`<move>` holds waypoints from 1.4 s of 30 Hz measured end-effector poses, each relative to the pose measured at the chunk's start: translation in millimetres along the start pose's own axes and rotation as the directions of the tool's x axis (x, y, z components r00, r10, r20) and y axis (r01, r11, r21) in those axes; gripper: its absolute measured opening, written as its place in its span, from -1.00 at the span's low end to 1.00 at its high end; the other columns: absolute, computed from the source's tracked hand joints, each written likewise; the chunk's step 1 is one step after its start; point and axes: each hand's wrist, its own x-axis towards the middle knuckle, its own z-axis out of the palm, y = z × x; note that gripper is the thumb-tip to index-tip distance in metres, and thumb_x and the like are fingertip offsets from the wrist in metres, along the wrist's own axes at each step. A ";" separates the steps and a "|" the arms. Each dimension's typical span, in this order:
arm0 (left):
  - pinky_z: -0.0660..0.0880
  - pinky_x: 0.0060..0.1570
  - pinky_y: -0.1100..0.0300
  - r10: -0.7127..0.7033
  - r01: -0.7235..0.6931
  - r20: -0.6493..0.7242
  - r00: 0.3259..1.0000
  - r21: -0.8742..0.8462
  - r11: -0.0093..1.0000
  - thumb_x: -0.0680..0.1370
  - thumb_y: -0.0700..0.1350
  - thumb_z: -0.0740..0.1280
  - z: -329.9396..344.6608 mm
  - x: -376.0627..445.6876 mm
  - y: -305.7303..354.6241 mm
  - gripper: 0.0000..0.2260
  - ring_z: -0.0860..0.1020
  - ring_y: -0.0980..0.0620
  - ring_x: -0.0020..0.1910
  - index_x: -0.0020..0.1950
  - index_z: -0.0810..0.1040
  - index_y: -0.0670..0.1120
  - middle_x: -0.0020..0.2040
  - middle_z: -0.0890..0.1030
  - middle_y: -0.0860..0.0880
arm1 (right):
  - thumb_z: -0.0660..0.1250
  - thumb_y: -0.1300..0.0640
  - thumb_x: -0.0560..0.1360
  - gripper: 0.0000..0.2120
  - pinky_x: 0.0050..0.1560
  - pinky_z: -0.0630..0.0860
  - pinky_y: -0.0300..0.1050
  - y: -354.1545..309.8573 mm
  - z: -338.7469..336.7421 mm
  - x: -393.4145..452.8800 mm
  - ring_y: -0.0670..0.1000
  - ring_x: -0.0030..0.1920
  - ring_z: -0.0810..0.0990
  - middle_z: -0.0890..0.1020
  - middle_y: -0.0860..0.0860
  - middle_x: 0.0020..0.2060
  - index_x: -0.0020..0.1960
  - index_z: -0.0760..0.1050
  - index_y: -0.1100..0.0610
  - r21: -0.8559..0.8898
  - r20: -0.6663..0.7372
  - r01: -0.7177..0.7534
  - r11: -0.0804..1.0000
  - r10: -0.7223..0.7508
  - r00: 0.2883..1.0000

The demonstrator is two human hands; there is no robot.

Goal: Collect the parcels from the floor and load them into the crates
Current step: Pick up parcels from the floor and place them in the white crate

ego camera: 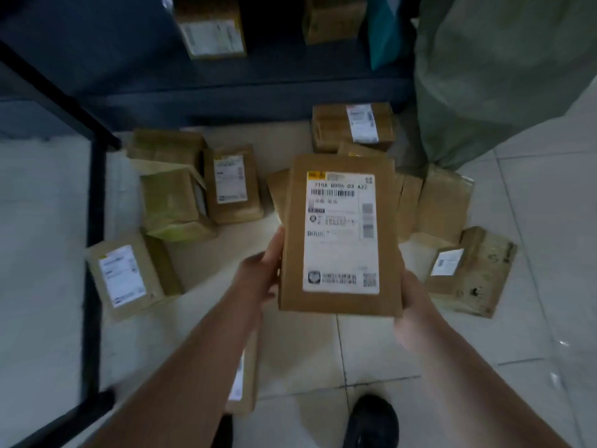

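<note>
Currently lifted clear of floor: flat cardboard parcel (340,236), label side up, held at lower end between both hands. Left hand (261,276) on lower left edge, thumb along side, fingers wrapped underneath, out of sight. Right hand (412,305) clamped round lower right corner, fingers likewise hidden beneath. Judged light and fairly stiff: thin box, no sag despite hold at one end only. Cardboard faces dry, probably not slippery; white shipping label (340,234) glossier, best avoided as grip surface. Best hold judged at opposite long edges, as now, or flat palm under centre for carrying. More boxes scattered on tiled floor (533,221) beyond, e.g. labelled box (234,184) upper left and scuffed box (471,270) at right. No crates identifiable in view; dark shelving (129,59) behind, green sack (500,76) at right.
</note>
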 end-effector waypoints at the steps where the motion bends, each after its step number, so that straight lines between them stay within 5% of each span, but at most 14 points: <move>1: 0.46 -0.03 0.09 0.006 -0.006 -0.026 1.000 -0.011 1.000 0.52 0.26 0.16 -10.5 -23.6 20.4 -0.57 0.56 -0.06 -0.11 -0.25 0.53 -0.07 -0.15 0.62 -0.10 | 0.14 -0.07 0.60 -0.62 -0.03 0.47 0.00 -26.2 7.1 -25.6 0.05 -0.16 0.59 0.72 0.07 -0.19 0.01 0.59 0.19 -0.012 -0.038 -0.006 1.000 0.005 0.999; 3: 0.49 -0.06 0.12 0.031 -0.030 0.031 0.999 -0.020 0.999 0.46 0.33 0.20 -36.5 -78.4 62.5 -0.57 0.56 0.01 -0.14 -0.22 0.56 -0.02 -0.16 0.64 -0.03 | 0.23 -0.23 0.50 -0.57 0.05 0.51 0.09 -77.6 15.9 -79.9 0.13 -0.13 0.61 0.68 -0.03 -0.45 -0.21 0.62 0.11 0.025 -0.057 0.002 1.000 0.000 0.998; 5: 0.48 0.14 -0.01 0.082 -0.082 0.086 0.993 -0.012 0.997 0.35 0.42 0.25 -67.2 -139.5 93.4 -0.52 0.58 -0.01 -0.03 -0.10 0.61 0.04 -0.02 0.67 -0.02 | 0.31 -0.31 0.38 -0.55 0.12 0.51 0.19 -121.3 19.5 -139.3 0.15 -0.08 0.61 0.65 -0.04 -0.51 -0.30 0.58 0.09 0.036 -0.020 0.026 0.999 -0.026 0.999; 9: 0.50 0.17 -0.12 0.172 -0.170 0.109 0.979 -0.029 0.985 0.22 0.40 0.36 -124.0 -274.5 151.9 -0.38 0.61 -0.09 0.08 0.12 0.60 0.03 0.07 0.67 -0.04 | 0.30 -0.43 0.26 -0.37 0.22 0.46 0.19 -204.5 23.8 -275.3 0.13 0.07 0.57 0.61 0.00 -0.12 0.00 0.57 0.10 -0.057 0.092 0.097 0.994 -0.092 0.992; 15: 0.54 -0.09 0.07 0.294 -0.300 -0.078 0.952 -0.066 0.952 0.48 0.23 0.27 -196.5 -484.3 216.7 -0.59 0.56 -0.07 -0.23 -0.21 0.51 -0.13 -0.30 0.59 -0.09 | 0.30 -0.59 -0.04 -0.07 0.03 0.58 0.12 -305.8 39.7 -472.9 0.14 -0.03 0.63 0.67 0.09 -0.05 0.06 0.59 0.07 -0.228 0.271 0.338 0.913 -0.274 0.923; 19: 0.48 0.02 0.00 0.412 -0.435 -0.206 0.887 -0.075 0.897 0.57 0.05 0.18 -256.2 -598.4 223.8 -0.69 0.51 -0.07 -0.27 -0.23 0.47 -0.13 -0.24 0.54 -0.12 | 0.27 -0.54 0.16 -0.20 0.02 0.58 0.13 -339.1 62.5 -601.6 0.17 -0.10 0.66 0.69 0.14 -0.12 -0.04 0.59 0.15 -0.264 0.477 0.559 0.786 -0.397 0.784; 23: 0.55 -0.07 -0.01 0.516 -0.541 -0.285 0.808 -0.011 0.841 0.55 0.13 0.18 -326.8 -690.9 209.9 -0.66 0.59 -0.09 -0.26 -0.16 0.49 -0.12 -0.23 0.58 -0.09 | 0.34 -0.53 -0.12 -0.04 0.01 0.58 0.18 -341.1 82.2 -702.7 0.19 -0.11 0.66 0.69 0.14 -0.15 0.06 0.58 0.12 -0.226 0.610 0.716 0.660 -0.477 0.632; 26: 0.56 -0.07 0.01 0.563 -0.577 -0.331 0.757 0.064 0.814 0.55 0.12 0.16 -374.7 -744.9 189.1 -0.65 0.59 -0.08 -0.31 -0.18 0.49 -0.14 -0.26 0.57 -0.09 | 0.32 -0.47 0.18 -0.26 -0.03 0.58 0.16 -323.5 112.1 -758.5 0.19 -0.16 0.65 0.67 0.15 -0.27 -0.06 0.56 0.19 -0.195 0.658 0.762 0.617 -0.494 0.569; 29: 0.56 -0.10 0.02 0.566 -0.566 -0.346 0.748 0.114 0.817 0.55 0.15 0.14 -427.1 -780.3 161.2 -0.62 0.60 -0.09 -0.30 -0.18 0.50 -0.13 -0.24 0.58 -0.09 | 0.28 -0.40 0.33 -0.35 -0.05 0.55 0.14 -293.7 147.6 -796.3 0.20 -0.15 0.64 0.67 0.17 -0.30 -0.12 0.54 0.23 -0.152 0.682 0.766 0.625 -0.494 0.539; 34: 0.55 -0.03 0.02 0.551 -0.558 -0.387 0.739 0.107 0.823 0.55 0.19 0.11 -509.8 -804.7 117.3 -0.57 0.56 -0.07 -0.29 -0.12 0.53 -0.15 -0.18 0.58 -0.10 | 0.30 -0.45 0.27 -0.26 0.09 0.55 0.20 -248.8 221.8 -842.6 0.22 -0.06 0.66 0.68 0.21 -0.16 -0.07 0.56 0.25 -0.161 0.718 0.760 0.630 -0.454 0.528; 39: 0.53 -0.08 0.02 0.531 -0.553 -0.395 0.749 0.068 0.831 0.52 0.20 0.17 -581.9 -793.3 104.6 -0.49 0.59 -0.12 -0.09 0.19 0.51 -0.19 0.01 0.60 -0.14 | 0.33 -0.49 0.21 -0.15 0.05 0.57 0.23 -229.3 289.7 -861.6 0.25 -0.05 0.68 0.68 0.21 -0.03 0.12 0.54 0.23 -0.160 0.712 0.761 0.628 -0.461 0.530; 42: 0.53 -0.14 0.05 0.516 -0.539 -0.368 0.773 0.046 0.841 0.52 0.22 0.16 -614.0 -774.1 109.6 -0.54 0.60 -0.11 -0.12 0.05 0.53 -0.17 -0.03 0.61 -0.13 | 0.30 -0.50 0.22 -0.22 -0.07 0.61 0.16 -233.0 325.8 -854.6 0.22 -0.11 0.69 0.68 0.20 -0.07 0.03 0.56 0.19 -0.180 0.701 0.763 0.621 -0.463 0.542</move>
